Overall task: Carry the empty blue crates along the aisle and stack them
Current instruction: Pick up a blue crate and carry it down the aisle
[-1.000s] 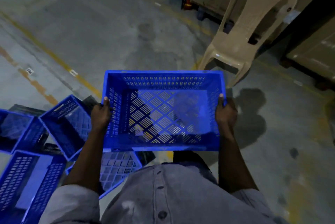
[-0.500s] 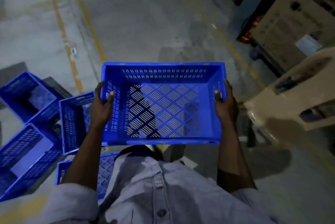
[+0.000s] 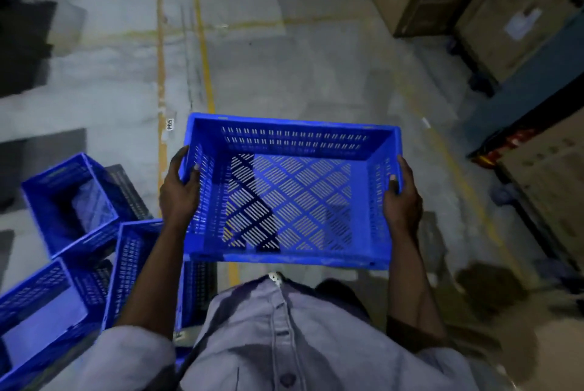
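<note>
Concrete floor (image 3: 284, 52) with yellow lines, cardboard boxes (image 3: 493, 8) at right and loose blue crates (image 3: 72, 201) at left; an empty blue crate (image 3: 289, 191) held level at waist height, left hand (image 3: 180, 190) and right hand (image 3: 403, 197) each clamping a short side, thumbs inside.

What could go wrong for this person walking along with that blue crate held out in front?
The carried crate blocks the view of the floor just ahead, so a trip seems possible. Loose blue crates lie tilted close by the left leg and could catch a foot. The left hand and right hand grip only the side rims, so a knock might tip it.
</note>
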`<control>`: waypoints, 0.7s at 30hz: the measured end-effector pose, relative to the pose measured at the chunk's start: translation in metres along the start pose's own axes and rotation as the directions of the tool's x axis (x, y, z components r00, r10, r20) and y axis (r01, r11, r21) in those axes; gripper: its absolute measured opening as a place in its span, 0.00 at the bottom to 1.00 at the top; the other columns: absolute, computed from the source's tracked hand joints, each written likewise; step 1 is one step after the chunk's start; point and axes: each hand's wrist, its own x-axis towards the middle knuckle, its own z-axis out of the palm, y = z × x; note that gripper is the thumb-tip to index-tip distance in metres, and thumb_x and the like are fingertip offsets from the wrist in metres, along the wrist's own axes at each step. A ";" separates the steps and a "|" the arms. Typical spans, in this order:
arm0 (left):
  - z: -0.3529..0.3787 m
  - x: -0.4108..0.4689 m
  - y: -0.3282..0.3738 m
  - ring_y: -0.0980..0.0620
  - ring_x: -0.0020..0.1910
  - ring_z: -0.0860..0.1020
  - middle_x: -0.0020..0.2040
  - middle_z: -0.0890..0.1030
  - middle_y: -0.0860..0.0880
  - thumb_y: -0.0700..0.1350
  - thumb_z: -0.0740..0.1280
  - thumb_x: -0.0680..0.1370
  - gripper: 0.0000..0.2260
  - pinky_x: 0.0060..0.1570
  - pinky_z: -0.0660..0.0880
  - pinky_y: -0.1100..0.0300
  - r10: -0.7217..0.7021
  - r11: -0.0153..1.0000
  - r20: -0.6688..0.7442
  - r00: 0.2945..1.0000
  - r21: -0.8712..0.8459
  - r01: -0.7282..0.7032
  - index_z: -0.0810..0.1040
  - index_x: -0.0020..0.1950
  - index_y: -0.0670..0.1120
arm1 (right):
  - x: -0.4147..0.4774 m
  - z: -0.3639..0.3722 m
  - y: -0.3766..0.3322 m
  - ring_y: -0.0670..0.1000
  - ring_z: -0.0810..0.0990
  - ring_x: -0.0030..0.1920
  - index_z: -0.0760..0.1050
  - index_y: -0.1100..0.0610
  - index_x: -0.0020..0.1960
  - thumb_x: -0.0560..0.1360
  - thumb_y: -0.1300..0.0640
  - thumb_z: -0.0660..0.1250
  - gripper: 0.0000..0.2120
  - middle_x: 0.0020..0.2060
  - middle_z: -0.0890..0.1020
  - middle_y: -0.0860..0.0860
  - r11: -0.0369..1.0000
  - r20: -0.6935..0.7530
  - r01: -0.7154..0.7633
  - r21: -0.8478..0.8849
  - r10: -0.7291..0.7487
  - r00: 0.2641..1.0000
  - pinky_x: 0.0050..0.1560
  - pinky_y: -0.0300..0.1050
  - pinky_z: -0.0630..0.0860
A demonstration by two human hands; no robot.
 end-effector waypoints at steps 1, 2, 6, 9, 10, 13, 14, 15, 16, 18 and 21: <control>0.000 0.019 0.001 0.39 0.63 0.86 0.70 0.85 0.52 0.66 0.64 0.88 0.22 0.59 0.84 0.34 0.008 1.000 -0.018 1.000 -0.015 -0.009 0.71 0.83 0.70 | 0.013 0.011 -0.015 0.64 0.85 0.61 0.64 0.26 0.81 0.88 0.48 0.63 0.26 0.66 0.86 0.54 1.000 0.004 0.006 -0.005 -0.006 1.000 0.58 0.59 0.81; 0.000 0.034 0.001 0.40 0.64 0.86 0.68 0.84 0.54 0.65 0.64 0.89 0.21 0.60 0.84 0.33 0.024 0.999 -0.049 0.998 -0.030 -0.026 0.72 0.83 0.69 | 0.024 0.022 -0.026 0.64 0.85 0.60 0.64 0.26 0.81 0.88 0.48 0.63 0.26 0.65 0.86 0.54 1.000 0.003 0.023 -0.003 -0.023 1.000 0.57 0.59 0.81; 0.003 0.097 0.006 0.41 0.52 0.87 0.60 0.85 0.55 0.64 0.62 0.90 0.18 0.48 0.84 0.36 -0.053 0.998 -0.180 0.982 0.014 0.057 0.73 0.82 0.70 | 0.080 0.081 -0.082 0.65 0.85 0.58 0.64 0.27 0.81 0.88 0.50 0.63 0.27 0.62 0.87 0.56 0.998 0.015 0.066 -0.014 -0.066 0.998 0.55 0.58 0.80; 0.009 0.141 -0.001 0.39 0.44 0.87 0.55 0.88 0.49 0.66 0.61 0.90 0.18 0.42 0.83 0.39 -0.099 0.994 -0.228 0.969 0.021 0.106 0.73 0.81 0.72 | 0.121 0.128 -0.114 0.66 0.85 0.58 0.64 0.27 0.81 0.88 0.48 0.63 0.26 0.61 0.87 0.57 0.997 0.045 0.079 -0.018 -0.078 0.996 0.57 0.59 0.81; 0.012 0.158 0.000 0.41 0.43 0.87 0.55 0.89 0.48 0.65 0.61 0.90 0.18 0.41 0.82 0.43 -0.114 0.992 -0.241 0.964 0.015 0.121 0.73 0.81 0.72 | 0.136 0.144 -0.126 0.66 0.85 0.57 0.65 0.27 0.81 0.88 0.48 0.63 0.26 0.59 0.87 0.58 0.996 0.056 0.089 -0.015 -0.088 0.995 0.57 0.59 0.81; 0.023 0.219 0.003 0.49 0.44 0.83 0.60 0.88 0.50 0.55 0.63 0.91 0.18 0.43 0.78 0.49 -0.191 0.981 -0.285 0.939 -0.027 0.192 0.74 0.80 0.71 | 0.193 0.200 -0.170 0.67 0.85 0.55 0.64 0.26 0.81 0.87 0.50 0.64 0.28 0.56 0.87 0.59 0.993 0.103 0.117 -0.019 -0.115 0.988 0.55 0.59 0.81; 0.025 0.240 0.003 0.49 0.40 0.82 0.57 0.88 0.50 0.52 0.64 0.91 0.20 0.41 0.76 0.50 -0.235 0.971 -0.301 0.924 -0.031 0.237 0.74 0.80 0.71 | 0.214 0.220 -0.188 0.67 0.85 0.55 0.64 0.27 0.81 0.87 0.50 0.65 0.28 0.57 0.87 0.60 0.991 0.126 0.134 -0.017 -0.131 0.983 0.55 0.59 0.80; 0.025 0.261 0.006 0.50 0.36 0.80 0.52 0.87 0.50 0.51 0.64 0.90 0.20 0.38 0.74 0.51 -0.266 0.962 -0.324 0.908 -0.025 0.273 0.75 0.79 0.72 | 0.234 0.238 -0.210 0.67 0.85 0.55 0.65 0.27 0.81 0.87 0.51 0.65 0.28 0.58 0.87 0.60 0.986 0.154 0.164 -0.011 -0.160 0.975 0.55 0.59 0.80; 0.025 0.283 0.009 0.51 0.33 0.77 0.47 0.86 0.49 0.51 0.64 0.90 0.21 0.36 0.72 0.52 -0.288 0.955 -0.351 0.891 -0.032 0.296 0.75 0.79 0.73 | 0.255 0.257 -0.234 0.67 0.85 0.56 0.65 0.28 0.82 0.87 0.50 0.64 0.28 0.59 0.87 0.60 0.981 0.188 0.196 -0.001 -0.192 0.963 0.55 0.59 0.80; 0.022 0.321 0.015 0.54 0.29 0.74 0.42 0.83 0.49 0.50 0.64 0.90 0.21 0.32 0.71 0.54 -0.318 0.945 -0.400 0.859 -0.068 0.318 0.76 0.79 0.72 | 0.289 0.291 -0.281 0.67 0.85 0.56 0.65 0.28 0.82 0.88 0.50 0.63 0.26 0.59 0.87 0.60 0.970 0.234 0.242 0.032 -0.243 0.942 0.56 0.60 0.80; 0.016 0.370 0.025 0.52 0.36 0.78 0.48 0.85 0.49 0.49 0.65 0.89 0.22 0.36 0.77 0.54 -0.367 0.927 -0.475 0.800 -0.110 0.360 0.76 0.79 0.72 | 0.329 0.339 -0.347 0.67 0.85 0.57 0.64 0.27 0.82 0.88 0.49 0.62 0.26 0.59 0.87 0.60 0.957 0.288 0.287 0.042 -0.287 0.914 0.58 0.60 0.81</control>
